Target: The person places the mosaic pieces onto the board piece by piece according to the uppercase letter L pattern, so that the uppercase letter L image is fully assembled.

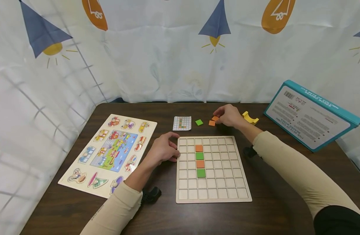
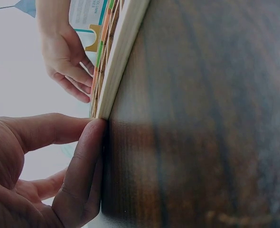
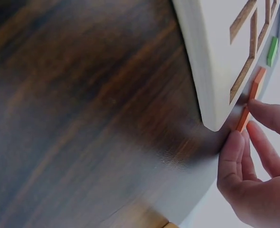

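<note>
A wooden grid board lies flat, with alternating orange and green square tiles in one column. My left hand touches its left edge with thumb and fingertip; in the left wrist view those tips meet the board's rim. Beyond the board's far edge, my right hand pinches an orange tile between thumb and fingers. Close beside it lies another orange tile. Left of these are a loose green tile and a small pattern card printed with a coloured grid.
A vehicle peg puzzle lies on the left of the dark table. A yellow curved piece sits behind my right wrist. The teal-edged box leans at the back right, before a patterned curtain.
</note>
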### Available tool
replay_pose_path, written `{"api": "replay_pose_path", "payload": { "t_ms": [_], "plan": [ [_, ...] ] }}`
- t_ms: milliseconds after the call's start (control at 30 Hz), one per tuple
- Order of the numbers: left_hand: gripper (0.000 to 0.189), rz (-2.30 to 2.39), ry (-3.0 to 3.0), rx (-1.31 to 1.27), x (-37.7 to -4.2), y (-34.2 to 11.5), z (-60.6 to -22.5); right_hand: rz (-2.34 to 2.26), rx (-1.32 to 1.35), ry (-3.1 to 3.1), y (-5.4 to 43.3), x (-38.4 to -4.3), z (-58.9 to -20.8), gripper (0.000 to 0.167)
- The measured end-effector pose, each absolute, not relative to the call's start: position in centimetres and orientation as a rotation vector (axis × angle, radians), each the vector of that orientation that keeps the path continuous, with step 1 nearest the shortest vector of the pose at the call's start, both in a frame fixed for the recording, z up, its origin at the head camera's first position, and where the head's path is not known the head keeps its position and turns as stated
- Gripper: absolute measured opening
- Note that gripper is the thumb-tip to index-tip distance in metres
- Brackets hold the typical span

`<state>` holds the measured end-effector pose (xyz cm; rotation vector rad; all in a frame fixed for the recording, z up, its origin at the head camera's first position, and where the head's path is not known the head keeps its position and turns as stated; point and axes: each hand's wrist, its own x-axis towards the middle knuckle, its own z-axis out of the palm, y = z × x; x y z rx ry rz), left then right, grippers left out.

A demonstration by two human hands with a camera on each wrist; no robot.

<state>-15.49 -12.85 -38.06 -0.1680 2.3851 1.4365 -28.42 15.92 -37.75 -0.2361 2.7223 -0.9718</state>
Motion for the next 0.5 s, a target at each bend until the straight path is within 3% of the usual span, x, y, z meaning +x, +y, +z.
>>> {"api": "replay_pose_path", "payload": {
  "t_ms": [500],
  "plan": [
    [0.068,1.422,2.392,-0.186,-15.54,-12.76,-38.19,-0.915,-0.246,2.733,15.95,-28.83,-37.81,0.034]
  ]
}}
